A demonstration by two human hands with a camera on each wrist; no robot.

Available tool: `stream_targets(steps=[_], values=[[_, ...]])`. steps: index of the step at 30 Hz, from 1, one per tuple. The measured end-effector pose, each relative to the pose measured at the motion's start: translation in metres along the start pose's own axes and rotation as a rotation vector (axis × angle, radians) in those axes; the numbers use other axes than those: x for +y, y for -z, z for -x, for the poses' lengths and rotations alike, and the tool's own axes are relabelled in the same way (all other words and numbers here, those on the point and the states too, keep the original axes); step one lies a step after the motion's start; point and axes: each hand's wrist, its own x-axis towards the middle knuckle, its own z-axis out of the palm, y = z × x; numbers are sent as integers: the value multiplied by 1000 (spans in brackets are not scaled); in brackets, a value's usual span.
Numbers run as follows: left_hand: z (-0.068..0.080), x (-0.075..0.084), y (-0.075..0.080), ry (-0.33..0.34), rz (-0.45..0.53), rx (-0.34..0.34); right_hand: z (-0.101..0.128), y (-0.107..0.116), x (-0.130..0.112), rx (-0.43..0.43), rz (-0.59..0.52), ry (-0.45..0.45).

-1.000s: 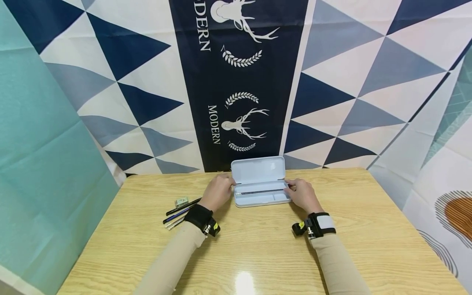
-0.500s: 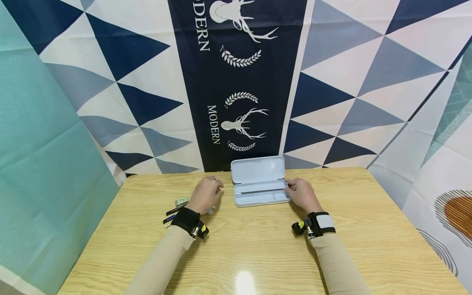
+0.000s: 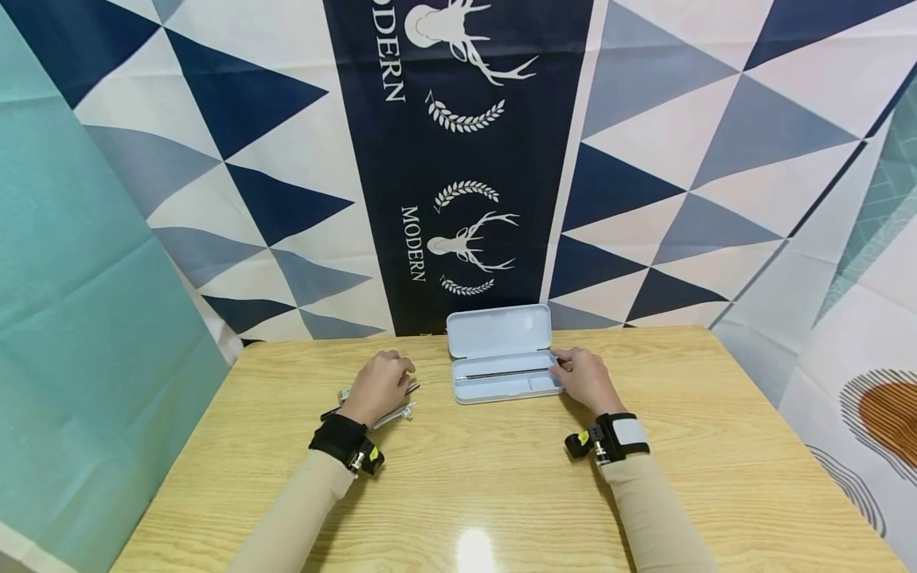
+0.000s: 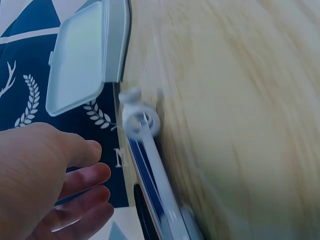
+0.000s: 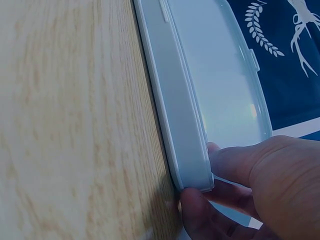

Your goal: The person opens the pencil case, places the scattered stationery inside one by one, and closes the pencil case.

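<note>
A pale blue pencil case (image 3: 494, 390) lies open on the table, its lid (image 3: 499, 332) raised at the back. Inside rests a slim dark pencil (image 3: 509, 372), lengthwise. My right hand (image 3: 587, 380) grips the case's right end, thumb on the inner side and fingers around the outside in the right wrist view. My left hand (image 3: 378, 387) hovers over loose pens left of the case, its fingers loosely bent and holding nothing. Below it a clear-white stick with a ring-like end (image 4: 142, 122) lies beside dark and blue pens (image 4: 145, 165), mostly hidden by the hand in the head view.
A small greenish block (image 3: 344, 394) peeks out behind the left hand. The wooden table (image 3: 473, 477) ends at a patterned cloth (image 3: 473, 159) close behind the case lid. A teal cloth (image 3: 107, 318) hangs along the left side.
My left hand has let go of the case's left end and moved left, over the pens. The right hand stays on the case.
</note>
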Motion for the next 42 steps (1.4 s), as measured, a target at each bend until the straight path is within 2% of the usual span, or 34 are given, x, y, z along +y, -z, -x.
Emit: stream_targets(steps=[6, 16, 20, 21, 22, 24, 31, 33, 34, 35, 38, 41, 42], values=[[11, -10, 6, 16, -14, -20, 0, 0, 0, -1, -4, 2], [25, -29, 14, 6, -56, 6, 0, -1, 0, -7, -4, -14], [33, -38, 16, -40, -32, 48, 0, -1, 0, -6, -6, -12], [35, -46, 11, -61, -27, 66, 0, -1, 0, -6, -7, -11], [37, -48, 12, -71, -23, 81, 0, -1, 0, -6, -7, -9], [41, -51, 13, -75, -25, 97, 0, -1, 1, -7, -8, -8], [48, -52, 26, 32, -33, 31, 0, 1, 1, -11, -2, -9], [51, -56, 27, 26, -33, 45, 0, 2, 1, -10, -3, -10], [53, -57, 28, 16, -29, 58, 0, 2, 1, -10, -4, -11], [55, -66, 22, -11, -16, 84, 0, 2, 1, -9, -4, -11], [60, -71, 24, -37, -18, 112, 0, 2, 0, -9, -3, -11], [65, -74, 27, -23, -32, 96, 0, 2, 0, -9, -2, -6], [66, -68, 34, 1, -50, 77, 0, 2, 0, -9, -3, -3]])
